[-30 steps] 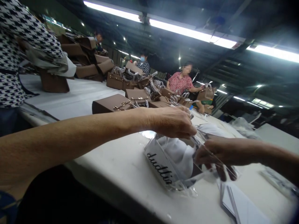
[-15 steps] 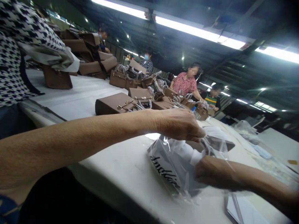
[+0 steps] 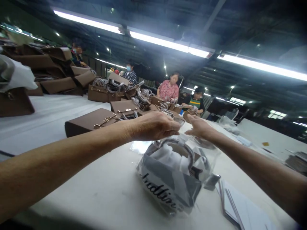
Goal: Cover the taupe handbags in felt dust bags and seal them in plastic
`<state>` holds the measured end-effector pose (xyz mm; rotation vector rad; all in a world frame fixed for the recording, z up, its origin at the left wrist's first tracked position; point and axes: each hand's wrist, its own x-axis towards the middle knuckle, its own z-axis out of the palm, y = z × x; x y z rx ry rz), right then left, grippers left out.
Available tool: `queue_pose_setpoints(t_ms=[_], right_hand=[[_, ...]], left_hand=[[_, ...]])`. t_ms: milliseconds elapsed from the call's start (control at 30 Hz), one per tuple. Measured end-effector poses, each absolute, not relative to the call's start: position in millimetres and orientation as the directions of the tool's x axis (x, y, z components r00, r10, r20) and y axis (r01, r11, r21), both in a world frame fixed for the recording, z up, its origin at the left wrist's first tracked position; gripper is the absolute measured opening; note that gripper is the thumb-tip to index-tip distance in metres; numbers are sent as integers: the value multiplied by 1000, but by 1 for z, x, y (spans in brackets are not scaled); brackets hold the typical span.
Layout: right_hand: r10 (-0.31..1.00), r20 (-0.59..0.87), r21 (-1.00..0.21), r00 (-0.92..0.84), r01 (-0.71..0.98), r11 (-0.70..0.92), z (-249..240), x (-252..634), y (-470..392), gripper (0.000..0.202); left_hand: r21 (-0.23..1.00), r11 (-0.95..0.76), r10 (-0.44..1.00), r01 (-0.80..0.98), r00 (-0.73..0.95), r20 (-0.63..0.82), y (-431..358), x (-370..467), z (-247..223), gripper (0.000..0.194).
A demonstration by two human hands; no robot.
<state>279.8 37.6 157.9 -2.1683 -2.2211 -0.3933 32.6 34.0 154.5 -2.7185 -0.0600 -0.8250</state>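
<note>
A handbag [image 3: 168,169] with wrapped handles and white stuffing stands on the white table [image 3: 100,195], inside a clear plastic bag [image 3: 155,195] printed with black script. My left hand [image 3: 158,125] is closed on the plastic bag's upper edge, above the handles. To its right, my right hand [image 3: 200,127] has its fingers apart, beside the bag's upper right part, and nothing shows in its grasp.
Brown handbags [image 3: 91,119] lie behind my left forearm, with a larger heap further back. White sheets [image 3: 242,204] lie at the lower right. Several people stand beyond, one in a pink top [image 3: 168,90].
My right hand has come out of the plastic bag and opened above it. The handbag's handles now stand in view. The camera view has turned right, and the patterned sleeve at the left is gone.
</note>
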Motion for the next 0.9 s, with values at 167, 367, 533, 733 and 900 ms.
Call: queue_pose_setpoints(t_ms=[167, 367, 533, 733, 900], right_hand=[[992, -56, 15, -113, 993, 114, 156, 287, 43, 7], [985, 87, -254, -148, 953, 166, 186, 282, 21, 16], [996, 81, -134, 23, 991, -12, 179, 301, 51, 47], [979, 84, -76, 186, 981, -180, 142, 323, 82, 47], [955, 116, -81, 273, 961, -264, 130, 351, 84, 59]], left_hand=[[-262, -959, -53, 105, 846, 531, 42, 42, 158, 25], [-191, -981, -98, 18, 809, 579, 54, 72, 159, 23], [-179, -983, -65, 36, 848, 527, 47, 75, 161, 22], [-192, -975, -13, 108, 842, 539, 35, 59, 164, 25], [-151, -985, -18, 78, 834, 551, 36, 46, 161, 25]])
